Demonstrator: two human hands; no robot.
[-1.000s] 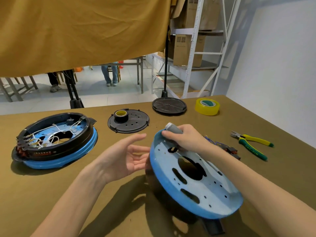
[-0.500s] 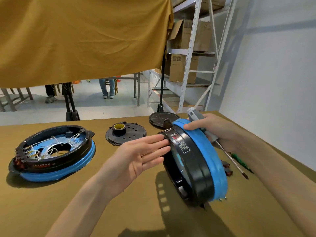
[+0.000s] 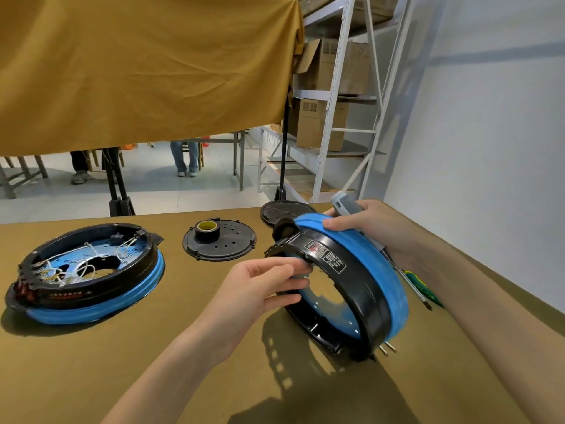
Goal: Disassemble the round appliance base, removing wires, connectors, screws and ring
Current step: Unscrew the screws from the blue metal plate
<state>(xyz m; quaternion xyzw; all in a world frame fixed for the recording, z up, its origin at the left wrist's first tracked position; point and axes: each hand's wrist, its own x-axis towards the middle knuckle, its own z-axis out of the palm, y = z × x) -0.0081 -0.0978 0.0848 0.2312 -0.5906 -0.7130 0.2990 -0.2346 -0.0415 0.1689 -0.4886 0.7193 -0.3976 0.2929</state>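
We've flipped the base [image 3: 351, 283] up on edge, open side now facing us, rt of table [image 3: 183, 347]. Left hand [image 3: 256, 289] grips its black rim; right hand [image 3: 357, 221] steadies the blue ring [image 3: 382, 270], screwdriver [image 3: 348, 206] clamped in it. Inside looks reachable next.

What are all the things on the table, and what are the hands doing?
Round base: 1, black and blue, stood on edge, held by both hands.
Second round base: 1, black and blue, white wires inside, flat at left.
Black disc: 1, middle back, tape roll on it.
Dark lid: 1, behind.
Screwdriver: 1, grey handle, in right hand.
Table: 1, olive cloth.
Left hand: grips the black rim.
Right hand: holds screwdriver, fingers on the blue edge.
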